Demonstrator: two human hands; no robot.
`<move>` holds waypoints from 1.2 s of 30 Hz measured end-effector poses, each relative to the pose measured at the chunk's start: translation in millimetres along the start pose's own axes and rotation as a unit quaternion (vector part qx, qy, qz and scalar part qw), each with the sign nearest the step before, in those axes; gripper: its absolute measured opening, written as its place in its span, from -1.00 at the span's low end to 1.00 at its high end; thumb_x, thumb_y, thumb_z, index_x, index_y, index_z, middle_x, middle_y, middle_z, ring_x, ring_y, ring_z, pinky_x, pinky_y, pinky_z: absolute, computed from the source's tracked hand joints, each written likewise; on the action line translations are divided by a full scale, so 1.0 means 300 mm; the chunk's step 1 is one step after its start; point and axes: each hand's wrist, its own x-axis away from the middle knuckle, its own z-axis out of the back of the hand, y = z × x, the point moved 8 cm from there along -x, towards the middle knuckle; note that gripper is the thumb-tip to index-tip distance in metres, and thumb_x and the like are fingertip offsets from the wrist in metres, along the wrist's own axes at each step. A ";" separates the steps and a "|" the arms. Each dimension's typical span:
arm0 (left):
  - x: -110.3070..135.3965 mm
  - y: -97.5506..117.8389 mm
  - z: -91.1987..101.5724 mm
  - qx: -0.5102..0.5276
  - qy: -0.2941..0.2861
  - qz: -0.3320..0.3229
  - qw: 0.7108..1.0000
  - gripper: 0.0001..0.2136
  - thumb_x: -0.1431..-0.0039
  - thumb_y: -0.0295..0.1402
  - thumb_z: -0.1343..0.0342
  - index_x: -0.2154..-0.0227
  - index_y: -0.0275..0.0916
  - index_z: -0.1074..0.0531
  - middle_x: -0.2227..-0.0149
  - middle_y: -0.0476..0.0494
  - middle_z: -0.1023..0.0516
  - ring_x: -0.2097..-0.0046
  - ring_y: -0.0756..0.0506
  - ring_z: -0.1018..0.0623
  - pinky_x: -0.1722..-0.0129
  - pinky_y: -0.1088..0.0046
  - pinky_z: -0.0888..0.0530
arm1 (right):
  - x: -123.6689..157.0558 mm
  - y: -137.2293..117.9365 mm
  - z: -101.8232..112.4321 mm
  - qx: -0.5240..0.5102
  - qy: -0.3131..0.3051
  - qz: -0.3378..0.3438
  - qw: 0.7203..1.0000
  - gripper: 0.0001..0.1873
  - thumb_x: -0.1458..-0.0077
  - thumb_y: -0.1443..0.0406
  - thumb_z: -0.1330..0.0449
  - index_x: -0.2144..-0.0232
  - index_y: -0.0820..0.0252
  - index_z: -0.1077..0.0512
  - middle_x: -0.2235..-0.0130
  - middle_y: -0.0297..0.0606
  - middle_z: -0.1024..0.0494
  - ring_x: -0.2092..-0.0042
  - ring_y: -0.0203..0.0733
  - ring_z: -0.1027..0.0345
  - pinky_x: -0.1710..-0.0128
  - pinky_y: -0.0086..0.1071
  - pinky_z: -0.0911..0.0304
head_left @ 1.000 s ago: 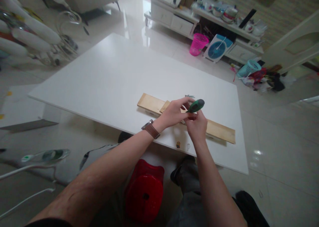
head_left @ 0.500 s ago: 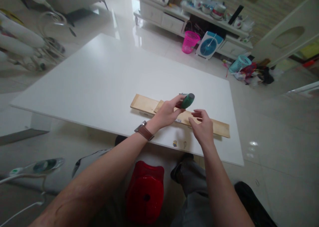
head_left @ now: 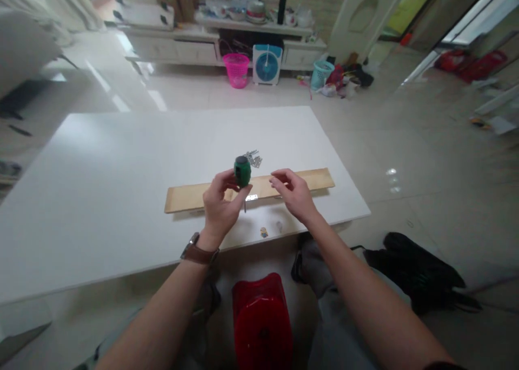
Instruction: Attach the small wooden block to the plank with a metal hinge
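Observation:
My left hand (head_left: pixel 222 202) is closed around the green handle of a screwdriver (head_left: pixel 242 171), whose thin shaft points down in front of the boards. My right hand (head_left: pixel 295 194) hovers over the boards, thumb and fingertips drawn together; anything between them is too small to make out. Below both hands, light wooden boards (head_left: pixel 188 196) lie in a long strip across the white table (head_left: pixel 133 159). A small metal hinge or plate (head_left: pixel 252 197) sits at the strip's near edge, between my hands. Behind the boards lie several loose metal pieces (head_left: pixel 255 159).
A cartoon sticker (head_left: pixel 264 232) is on the table near its front edge. Below that edge stands a red stool (head_left: pixel 263 321). A black bag (head_left: pixel 421 270) lies on the floor at right. Beyond the table are a pink basket (head_left: pixel 236 70) and a blue-white fan (head_left: pixel 267 64).
The view has swung to the right and levelled. The screwdriver is more upright in my left hand and its shaft now shows. My right hand's fingertips have come closer together.

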 end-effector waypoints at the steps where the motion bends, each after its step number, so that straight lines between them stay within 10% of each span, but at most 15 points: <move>1: 0.020 0.009 -0.032 -0.003 -0.037 0.003 0.999 -0.66 -0.16 -0.34 -0.41 0.01 -0.20 -0.55 0.23 -0.07 -0.68 0.28 -0.03 -0.65 0.28 0.45 -0.62 | 0.007 0.000 -0.009 -0.038 -0.024 -0.013 0.999 -0.58 -0.14 -0.05 -0.30 0.10 0.07 -0.55 0.16 -0.21 -0.67 0.14 -0.12 -0.55 0.13 -0.22 -0.43; 7: 0.137 -0.002 -0.189 0.022 -0.169 0.059 0.984 -0.66 -0.18 -0.25 -0.42 0.02 -0.22 -0.58 0.29 -0.07 -0.68 0.33 -0.02 -0.64 0.32 0.47 -0.60 | 0.043 0.008 -0.015 -0.088 -0.107 -0.018 0.990 -0.52 -0.02 -0.12 -0.42 0.25 0.12 -0.57 0.27 -0.30 -0.64 0.19 -0.15 -0.50 0.20 -0.31 -0.39; 12: 0.157 -0.054 -0.239 0.006 -0.232 0.122 0.965 -0.64 -0.31 -0.19 -0.28 -0.10 -0.18 -0.52 0.05 -0.20 -0.71 0.08 -0.12 -0.69 0.14 0.37 -0.64 | 0.047 0.039 0.187 -0.012 0.088 0.003 0.996 -0.63 -0.11 -0.04 -0.34 0.39 0.13 -0.50 0.41 -0.38 -0.53 0.34 -0.24 -0.37 0.30 -0.34 -0.28; 18: 0.175 -0.130 -0.259 -0.129 -0.285 0.169 0.935 -0.84 -0.28 -0.27 -0.14 0.26 -0.21 -0.58 0.31 -0.11 -0.68 0.33 -0.08 -0.61 0.26 0.38 -0.54 | 0.099 0.044 0.356 0.064 0.213 0.036 0.974 -0.75 -0.10 0.10 -0.34 0.43 0.08 -0.42 0.45 -0.41 -0.51 0.40 -0.27 -0.38 0.33 -0.33 -0.30; 25: 0.261 -0.166 -0.335 -0.186 -0.421 0.160 0.873 -0.78 -0.29 -0.27 -0.09 0.21 -0.23 -0.61 0.32 -0.16 -0.69 0.33 -0.13 -0.62 0.25 0.32 -0.52 | 0.121 0.125 0.362 0.064 0.227 -0.002 0.972 -0.81 -0.05 0.15 -0.32 0.45 0.08 -0.41 0.45 -0.41 -0.53 0.37 -0.22 -0.45 0.29 -0.30 -0.34; 36: 0.238 -0.167 -0.313 -0.213 -0.446 0.134 0.859 -0.78 -0.29 -0.33 -0.08 0.18 -0.22 -0.62 0.24 -0.19 -0.73 0.25 -0.16 -0.65 0.18 0.28 -0.53 | 0.124 0.124 0.326 0.059 0.231 0.002 0.971 -0.88 -0.02 0.22 -0.30 0.43 0.10 -0.44 0.44 -0.41 -0.53 0.36 -0.24 -0.44 0.26 -0.29 -0.39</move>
